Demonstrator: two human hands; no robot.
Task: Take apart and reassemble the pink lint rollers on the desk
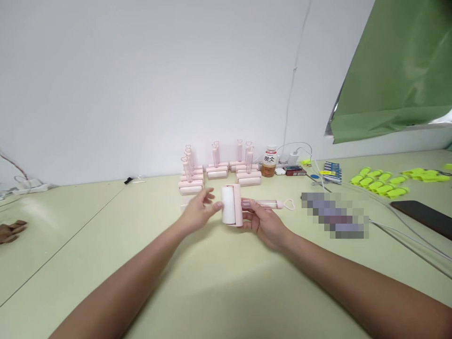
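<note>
A pink lint roller [238,205] with a white paper roll and a heart-shaped loop on its handle is held sideways above the table. My right hand [266,225] is wrapped round its clear handle near the head. To the left of the roll is my left hand [199,210], fingers spread, its thumb tip at the roll's edge; whether it touches I cannot tell. Behind, several more pink lint rollers stand upright in groups, among them one at the left [191,187] and one at the right [249,178].
A brown-and-white bottle [269,162] stands by the wall near a white charger [294,157] and cables. At the right lie neon-yellow pieces [383,182], a dark phone-like slab [422,217] and a blurred-out object [334,215]. Brown scraps [12,230] lie far left on the green table [226,287].
</note>
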